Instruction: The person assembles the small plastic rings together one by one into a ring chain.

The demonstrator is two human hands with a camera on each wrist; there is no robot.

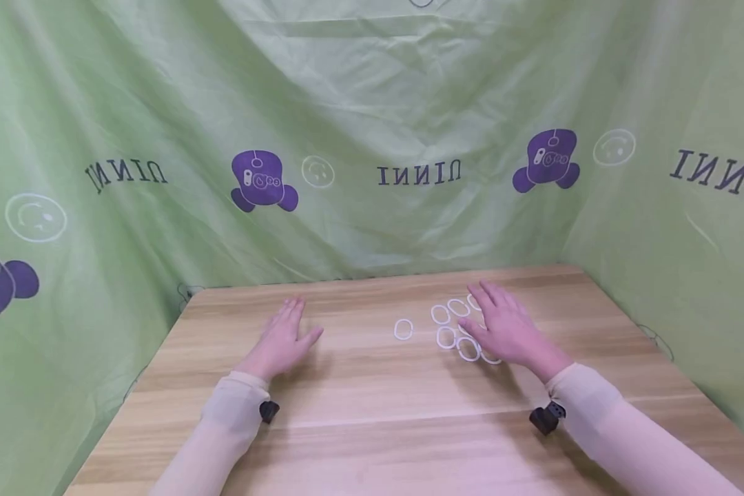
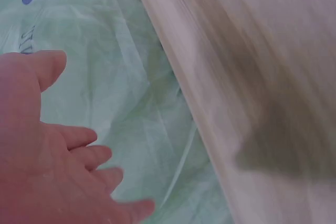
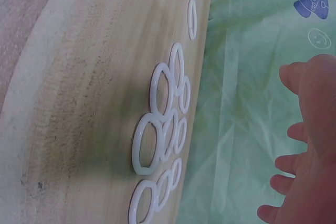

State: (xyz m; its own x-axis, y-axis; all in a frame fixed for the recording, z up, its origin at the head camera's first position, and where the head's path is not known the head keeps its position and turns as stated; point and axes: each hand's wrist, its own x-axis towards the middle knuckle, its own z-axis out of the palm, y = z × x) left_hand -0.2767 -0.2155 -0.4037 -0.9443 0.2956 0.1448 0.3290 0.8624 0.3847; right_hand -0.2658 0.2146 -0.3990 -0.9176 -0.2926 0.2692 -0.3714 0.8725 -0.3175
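Several white rings [image 1: 440, 315] lie flat in a cluster on the wooden table, right of its middle. One single white ring [image 1: 404, 329] lies apart to the left of the cluster. Over the cluster hovers my right hand [image 1: 510, 329], fingers extended and holding nothing; in the head view it hides part of the rings. The right wrist view shows the same rings [image 3: 137, 145] below that hand, with a gap between. My left hand [image 1: 279, 342] is held above the left part of the table, its fingers extended and thumb spread, with no object in it.
The wooden table [image 1: 359, 441] fills the lower part of the head view. Green cloth [image 1: 359, 220] printed with purple figures and smiley faces hangs behind it and along both sides. Black wrist cameras [image 1: 546, 417] sit on both sleeves. Thin cables [image 1: 657, 337] show near the table's side edges.
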